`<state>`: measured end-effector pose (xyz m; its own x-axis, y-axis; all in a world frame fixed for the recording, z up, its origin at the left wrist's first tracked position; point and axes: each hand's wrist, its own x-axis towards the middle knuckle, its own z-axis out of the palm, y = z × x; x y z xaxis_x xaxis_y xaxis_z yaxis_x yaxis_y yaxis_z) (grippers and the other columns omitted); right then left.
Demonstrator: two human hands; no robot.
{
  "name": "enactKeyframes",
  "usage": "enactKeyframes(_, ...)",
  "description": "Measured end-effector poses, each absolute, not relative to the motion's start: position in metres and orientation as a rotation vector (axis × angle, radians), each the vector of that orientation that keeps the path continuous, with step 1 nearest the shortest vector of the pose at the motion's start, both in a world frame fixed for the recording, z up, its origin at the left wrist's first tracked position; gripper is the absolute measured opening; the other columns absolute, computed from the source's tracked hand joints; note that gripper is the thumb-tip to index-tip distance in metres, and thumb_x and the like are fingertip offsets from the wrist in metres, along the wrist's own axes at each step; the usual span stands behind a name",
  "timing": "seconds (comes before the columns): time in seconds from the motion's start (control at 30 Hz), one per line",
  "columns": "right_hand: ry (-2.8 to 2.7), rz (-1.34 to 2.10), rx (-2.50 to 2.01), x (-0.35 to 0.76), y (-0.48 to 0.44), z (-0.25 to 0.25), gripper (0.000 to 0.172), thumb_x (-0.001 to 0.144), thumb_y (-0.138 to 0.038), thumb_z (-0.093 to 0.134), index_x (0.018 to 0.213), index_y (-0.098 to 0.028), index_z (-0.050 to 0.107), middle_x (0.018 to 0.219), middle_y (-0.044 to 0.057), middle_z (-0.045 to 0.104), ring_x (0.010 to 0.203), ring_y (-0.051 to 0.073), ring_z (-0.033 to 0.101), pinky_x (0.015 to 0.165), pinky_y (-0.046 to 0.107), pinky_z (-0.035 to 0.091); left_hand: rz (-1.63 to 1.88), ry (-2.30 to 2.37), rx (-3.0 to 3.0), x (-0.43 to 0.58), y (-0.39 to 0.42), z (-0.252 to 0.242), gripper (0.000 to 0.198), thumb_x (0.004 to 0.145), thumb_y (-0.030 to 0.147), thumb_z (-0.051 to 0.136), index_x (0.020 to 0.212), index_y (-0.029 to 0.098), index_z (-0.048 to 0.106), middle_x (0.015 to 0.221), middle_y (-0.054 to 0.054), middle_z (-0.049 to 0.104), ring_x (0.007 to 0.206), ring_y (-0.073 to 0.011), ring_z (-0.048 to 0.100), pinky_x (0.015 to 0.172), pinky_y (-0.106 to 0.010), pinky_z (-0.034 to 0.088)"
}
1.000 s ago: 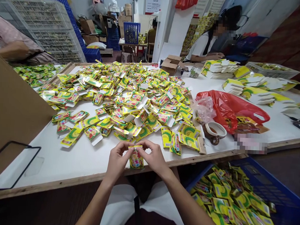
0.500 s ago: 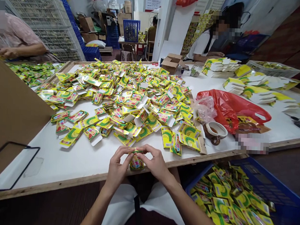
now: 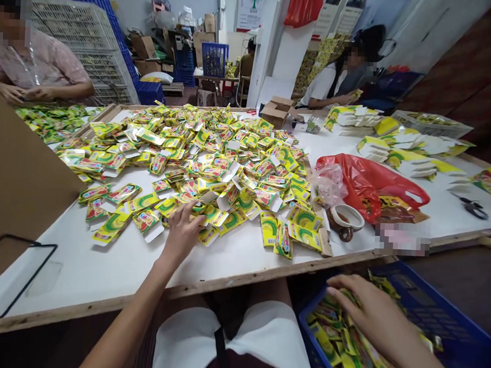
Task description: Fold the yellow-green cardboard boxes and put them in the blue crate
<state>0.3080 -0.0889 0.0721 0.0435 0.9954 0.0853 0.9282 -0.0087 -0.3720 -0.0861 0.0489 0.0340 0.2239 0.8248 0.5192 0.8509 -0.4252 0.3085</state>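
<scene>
My left hand point(image 3: 183, 233) reaches to the near edge of a wide pile of small yellow-green boxes point(image 3: 205, 166), its fingers apart and touching the boxes at the front. Many of these boxes have white end flaps standing open. My right hand point(image 3: 364, 303) is over the blue crate point(image 3: 439, 306) at the lower right, fingers spread, with no box visible in it. Under that hand, the crate holds many yellow-green boxes point(image 3: 351, 362), partly hidden by the hand and forearm.
A red plastic bag point(image 3: 363, 181), a brown-and-white cup point(image 3: 345, 218) and scissors point(image 3: 474, 207) lie to the right. Flat stacks of cartons point(image 3: 413, 164) are behind them. A brown cardboard panel point(image 3: 25, 190) stands at left. Two people sit at the sides; another is farther back.
Both hands have parted from the box they held together at the table edge. The left moved up to the pile, the right out over the crate. The view has shifted slightly.
</scene>
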Motion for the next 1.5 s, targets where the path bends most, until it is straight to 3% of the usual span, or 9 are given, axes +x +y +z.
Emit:
enactKeyframes(0.17, -1.746, 0.596, -1.606, 0.225, -0.067, 0.062, 0.015, 0.088, -0.031, 0.048, 0.087, -0.022, 0.061, 0.095, 0.008, 0.066, 0.093, 0.024, 0.062, 0.082, 0.036, 0.049, -1.718, -1.768, -2.325, -0.068, 0.022, 0.049, 0.023, 0.081, 0.024, 0.062, 0.103, 0.022, 0.058, 0.098, -0.006, 0.066, 0.096, -0.0219, 0.060, 0.090, -0.038, 0.044)
enactKeyframes(0.27, -1.621, 0.695, -1.339, 0.177, -0.048, 0.050, 0.011, 0.087, -0.025, 0.051, 0.097, -0.022, 0.057, 0.109, 0.009, 0.062, 0.102, 0.023, 0.058, 0.087, 0.036, 0.047, -2.187, -2.004, -2.289, -0.038, -0.010, 0.046, 0.037, 0.079, 0.026, 0.065, 0.110, 0.023, 0.047, 0.090, -0.002, 0.064, 0.083, -0.0167, 0.063, 0.078, -0.031, 0.050)
enactKeyframes(0.37, -1.552, 0.834, -1.171, 0.149, -0.036, 0.032, 0.018, 0.087, -0.021, 0.051, 0.105, -0.022, 0.053, 0.105, 0.007, 0.063, 0.096, 0.019, 0.061, 0.085, 0.033, 0.050, -2.354, -2.114, -2.347, -0.015, -0.031, 0.029, 0.031, 0.080, 0.026, 0.063, 0.106, 0.023, 0.047, 0.094, -0.002, 0.063, 0.085, -0.0154, 0.064, 0.077, -0.028, 0.051)
enactKeyframes(0.47, -1.566, 0.876, -1.111, 0.139, -0.031, 0.020, 0.024, 0.087, -0.019, 0.052, 0.110, -0.022, 0.052, 0.101, 0.006, 0.064, 0.093, 0.018, 0.063, 0.084, 0.032, 0.051, -2.388, -2.157, -2.305, -0.013, -0.036, 0.013, 0.024, 0.081, 0.025, 0.062, 0.102, 0.021, 0.053, 0.101, -0.004, 0.062, 0.091, -0.0157, 0.063, 0.080, -0.028, 0.050)
enactKeyframes(0.6, -1.694, 0.872, -1.060, 0.139, -0.026, 0.025, 0.024, 0.086, -0.017, 0.052, 0.110, -0.022, 0.055, 0.101, 0.005, 0.064, 0.094, 0.018, 0.061, 0.084, 0.031, 0.049, -2.266, -2.138, -2.438, -0.024, -0.034, 0.009, 0.013, 0.082, 0.025, 0.060, 0.094, 0.019, 0.062, 0.093, -0.004, 0.065, 0.086, -0.0161, 0.063, 0.077, -0.027, 0.051)
enactKeyframes(0.77, -1.787, 0.808, -1.054, 0.135, -0.019, 0.036, 0.016, 0.087, -0.014, 0.048, 0.092, -0.020, 0.062, 0.095, 0.006, 0.063, 0.095, 0.020, 0.059, 0.085, 0.033, 0.047, -2.214, -2.069, -2.409, -0.026, -0.030, 0.017, 0.014, 0.085, 0.026, 0.057, 0.091, 0.019, 0.067, 0.098, -0.006, 0.067, 0.099, -0.0198, 0.061, 0.091, -0.034, 0.047)
enactKeyframes(0.93, -1.632, 0.825, -1.063, 0.129, -0.020, 0.033, 0.026, 0.087, -0.012, 0.048, 0.109, -0.023, 0.056, 0.101, 0.006, 0.063, 0.095, 0.018, 0.061, 0.085, 0.032, 0.049, -2.441, -2.085, -2.346, -0.024, -0.028, 0.019, 0.020, 0.085, 0.026, 0.056, 0.104, 0.021, 0.061, 0.098, -0.006, 0.068, 0.096, -0.0190, 0.063, 0.087, -0.035, 0.049)
enactKeyframes(1.07, -1.719, 0.820, -0.998, 0.130, -0.022, 0.040, 0.016, 0.087, -0.016, 0.052, 0.096, -0.022, 0.063, 0.099, 0.007, 0.064, 0.100, 0.020, 0.059, 0.087, 0.034, 0.048, -2.216, -1.917, -2.575, -0.028, -0.029, 0.022, 0.014, 0.083, 0.024, 0.058, 0.093, 0.021, 0.067, 0.105, -0.008, 0.067, 0.103, -0.0221, 0.060, 0.096, -0.039, 0.044)
enactKeyframes(1.5, -1.688, 0.767, -1.192, 0.124, -0.016, 0.049, 0.013, 0.089, -0.023, 0.051, 0.086, -0.020, 0.063, 0.080, 0.003, 0.065, 0.073, 0.016, 0.061, 0.069, 0.027, 0.048, -2.168, -2.132, -2.532, -0.027, -0.021, 0.037, 0.013, 0.083, 0.027, 0.059, 0.088, 0.018, 0.068, 0.088, -0.005, 0.068, 0.085, -0.0183, 0.062, 0.080, -0.030, 0.049)
